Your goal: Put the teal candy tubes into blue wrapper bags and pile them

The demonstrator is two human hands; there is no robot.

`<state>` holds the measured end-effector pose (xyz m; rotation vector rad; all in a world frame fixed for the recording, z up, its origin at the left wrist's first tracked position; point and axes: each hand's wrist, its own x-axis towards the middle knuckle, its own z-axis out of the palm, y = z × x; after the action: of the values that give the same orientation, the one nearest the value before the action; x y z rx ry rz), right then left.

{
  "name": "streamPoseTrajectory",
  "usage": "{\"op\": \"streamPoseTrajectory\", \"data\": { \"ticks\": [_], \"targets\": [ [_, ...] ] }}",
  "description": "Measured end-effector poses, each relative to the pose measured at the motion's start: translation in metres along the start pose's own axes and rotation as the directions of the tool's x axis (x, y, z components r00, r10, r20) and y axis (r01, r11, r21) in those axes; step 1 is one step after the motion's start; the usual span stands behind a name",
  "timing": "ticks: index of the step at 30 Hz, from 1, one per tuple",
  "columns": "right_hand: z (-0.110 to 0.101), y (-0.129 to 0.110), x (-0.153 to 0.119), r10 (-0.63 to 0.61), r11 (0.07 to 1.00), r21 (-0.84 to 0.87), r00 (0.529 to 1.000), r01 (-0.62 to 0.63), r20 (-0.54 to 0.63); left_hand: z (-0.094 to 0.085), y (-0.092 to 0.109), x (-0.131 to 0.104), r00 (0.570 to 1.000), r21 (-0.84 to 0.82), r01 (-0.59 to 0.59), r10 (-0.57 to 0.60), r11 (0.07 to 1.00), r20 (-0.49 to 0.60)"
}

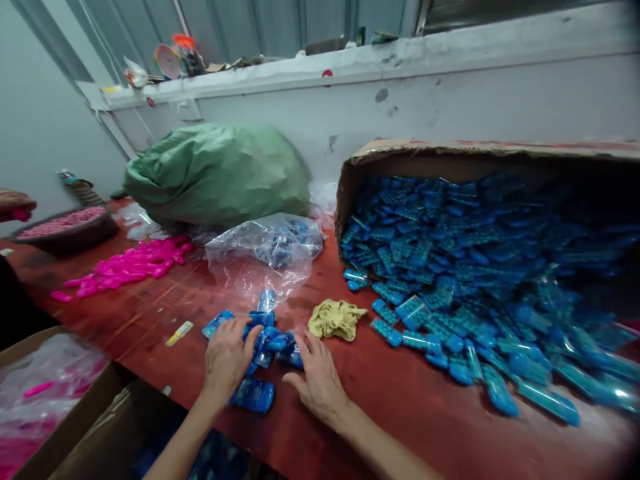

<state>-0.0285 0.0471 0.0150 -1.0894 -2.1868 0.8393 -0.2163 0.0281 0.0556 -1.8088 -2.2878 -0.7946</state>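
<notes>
Left hand and right hand, both loosely open, touch few packets; some show at the bag, most, apparently pending, by the box.

Head view only: faces forward, down over near tabletop; edges perhaps blurred.

One green sack, one dark bowl, one crumpled yellowish cloth and one small yellow packet. At least two cardboard boxes. Blue packets and loose pink pieces: dozens of each, too heaped for an exact count.
</notes>
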Motion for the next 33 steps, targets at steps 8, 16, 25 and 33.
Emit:
{"op": "streamPoseTrajectory", "data": {
  "ticks": [8, 16, 25, 33],
  "targets": [
    [0.039, -0.011, 0.037, -0.084, 0.984, -0.147, 0.989, 0.101, 0.119, 0.037, -0.061, 0.035, 0.951, 0.065, -0.085, 0.061, 0.994, 0.304],
    [0.065, -0.035, 0.025, -0.087, 0.984, -0.142, 0.982, 0.111, 0.167, 0.022, -0.092, 0.0, 0.927, 0.094, -0.106, 0.064, 0.99, 0.37],
    [0.105, -0.096, -0.012, -0.359, 0.93, 0.053, 0.869, 0.364, 0.341, -0.051, -0.163, -0.119, 0.962, 0.134, 0.098, -0.128, 0.986, 0.241],
    [0.077, -0.028, 0.072, -0.03, 0.96, -0.278, 1.0, 0.029, -0.001, -0.064, -0.161, -0.088, 0.948, 0.143, 0.317, -0.309, 0.938, -0.075]
  ]
}}
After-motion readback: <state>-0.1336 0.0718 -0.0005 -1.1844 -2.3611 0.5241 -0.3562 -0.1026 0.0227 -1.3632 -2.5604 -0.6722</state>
